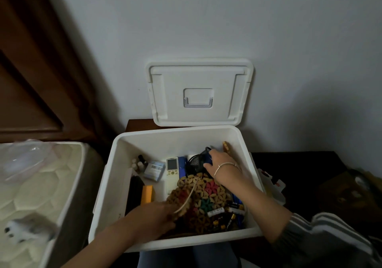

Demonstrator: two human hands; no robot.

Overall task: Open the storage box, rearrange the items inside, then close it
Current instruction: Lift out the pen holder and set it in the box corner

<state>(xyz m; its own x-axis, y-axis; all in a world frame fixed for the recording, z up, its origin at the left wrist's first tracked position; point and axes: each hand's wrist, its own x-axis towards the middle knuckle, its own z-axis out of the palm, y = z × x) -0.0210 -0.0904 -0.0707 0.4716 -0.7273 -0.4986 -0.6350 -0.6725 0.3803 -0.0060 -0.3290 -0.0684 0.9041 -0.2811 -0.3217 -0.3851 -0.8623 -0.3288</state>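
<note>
The white storage box (115, 176) stands open, and its lid (199, 94) leans upright against the wall behind it. Inside lie a white remote (172, 169), small bottles (139, 163), a barcoded packet (154, 169), an orange block (147, 194), loose batteries (225, 216) and colourful wooden flower mats (203, 199). My left hand (154, 219) holds the near edge of the mats; it is blurred. My right hand (222, 166) grips a black mesh pouch (197, 161) at the back right of the box.
A quilted cream mattress (35, 187) lies to the left with a clear plastic wrap and a small plush toy (22, 231) on it. A dark table (299, 170) to the right carries white clutter (272, 185). A brown wooden door is at the far left.
</note>
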